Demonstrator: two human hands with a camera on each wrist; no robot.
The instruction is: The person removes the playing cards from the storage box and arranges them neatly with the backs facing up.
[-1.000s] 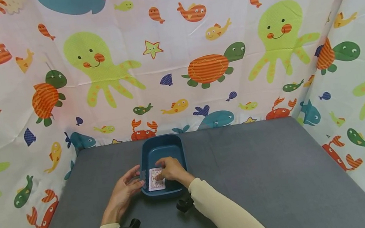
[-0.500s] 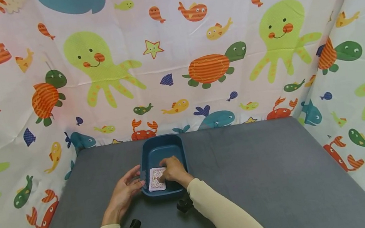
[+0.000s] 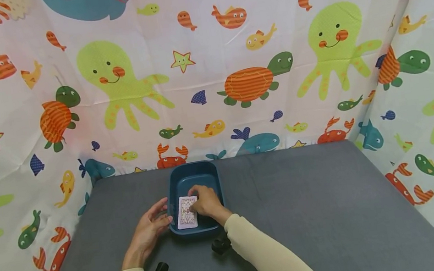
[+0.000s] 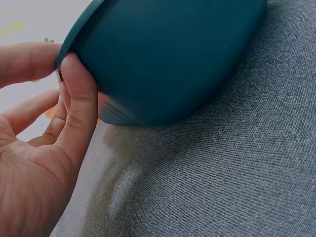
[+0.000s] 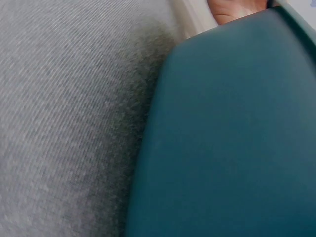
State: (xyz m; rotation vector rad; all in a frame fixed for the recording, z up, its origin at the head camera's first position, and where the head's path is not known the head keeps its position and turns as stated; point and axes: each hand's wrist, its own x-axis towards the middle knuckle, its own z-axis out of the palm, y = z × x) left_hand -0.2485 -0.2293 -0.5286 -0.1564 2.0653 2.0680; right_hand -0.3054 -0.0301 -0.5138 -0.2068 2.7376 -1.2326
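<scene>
Gripping the blue tray (image 3: 195,181) at its left rim with bent thumb and fingers, the left hand (image 3: 149,228) steadied it, while the right hand (image 3: 208,202) pinched, with curled fingers, the right side of a playing card (image 3: 186,216), patterned side up in the tray's near half. By my reading the work stood midway: the card was grasped, though whether lifted off the tray's floor I could not tell; letting go of it was left to do

Nothing legible shows: no lettering or numbers can be read, though the red-patterned back of the playing card (image 3: 185,215) is perhaps too small to judge.
</scene>
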